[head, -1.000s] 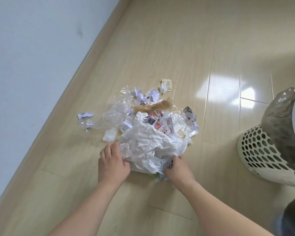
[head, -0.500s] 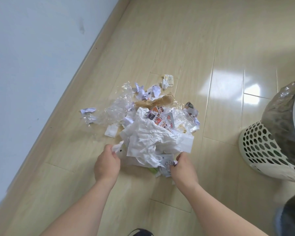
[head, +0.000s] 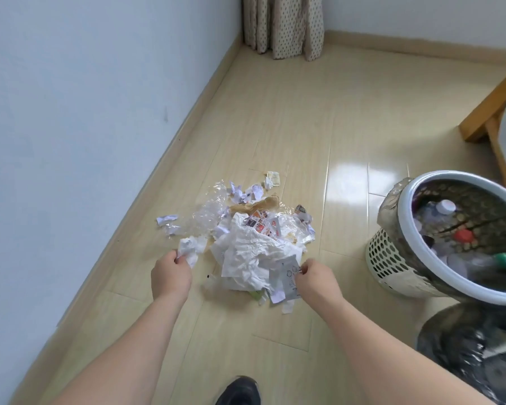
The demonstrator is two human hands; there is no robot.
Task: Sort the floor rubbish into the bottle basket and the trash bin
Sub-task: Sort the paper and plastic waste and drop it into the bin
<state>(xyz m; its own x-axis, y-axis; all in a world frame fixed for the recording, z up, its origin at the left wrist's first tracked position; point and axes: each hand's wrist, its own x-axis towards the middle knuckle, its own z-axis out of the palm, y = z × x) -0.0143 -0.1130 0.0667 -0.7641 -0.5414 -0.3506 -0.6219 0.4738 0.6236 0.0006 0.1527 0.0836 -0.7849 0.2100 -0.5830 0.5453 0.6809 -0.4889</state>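
Because the rubbish pile (head: 246, 235) is a loose heap of crumpled paper, clear film and torn scraps rather than one bundle, the main risk is that it sheds as it is lifted. Taking that pile as the landmark: the bottle basket (head: 392, 258), a perforated pale tub lined with a dark bag and already holding capped plastic bottles, stands to the right of it, well apart; the trash bin (head: 465, 346), lined with a black bag, sits nearer the person than the basket and further still from the pile, only partly in view. The big white crumpled sheet (head: 246, 252) lies on the near side of the pile, and the clear plastic film (head: 208, 211) spreads over its left and far side (slippery stuff, likely to slide free). The left hand (head: 170, 276) is at the pile's near-left edge, fingers curled round a white paper wad (head: 190, 247); the right hand (head: 316, 279) is at the near-right edge, pinching a printed paper scrap (head: 289, 276). Since each hand grips only an edge piece, a hasty lift would probably leave the middle behind or trail scraps across the floor toward the bin. The small outliers beyond the pile, such as the beige scrap (head: 272, 179), could be missed altogether. Paper could also fall in with the bottles, since the basket stands so close to the bin.
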